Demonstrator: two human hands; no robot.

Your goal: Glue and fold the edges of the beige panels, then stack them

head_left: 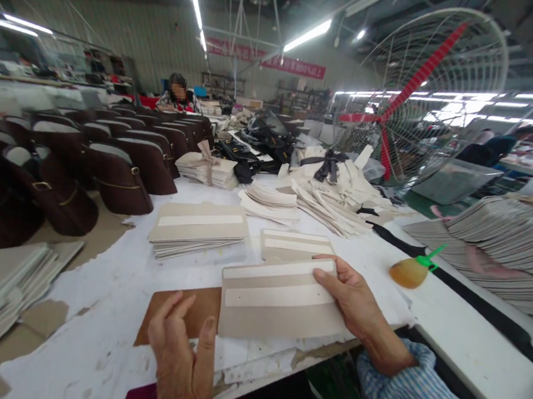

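A grey card panel (279,299) with two pale tape strips lies near the table's front edge, partly over a brown card piece (173,316). My right hand (355,301) rests on the panel's right end, fingers flat along its top edge and thumb on its face. My left hand (183,359) hovers at the panel's lower left corner with fingers apart and thumb up, holding nothing. A second similar panel (294,245) lies just behind, and a stack of them (199,230) sits to the left.
Dark brown bags (108,164) fill the left side of the white table (109,284). Heaps of pale cut pieces (334,194) lie behind. An amber glue bottle with a green nozzle (412,270) stands at right, beside striped stacks (504,250). A large fan (415,94) stands behind. A person sits far back.
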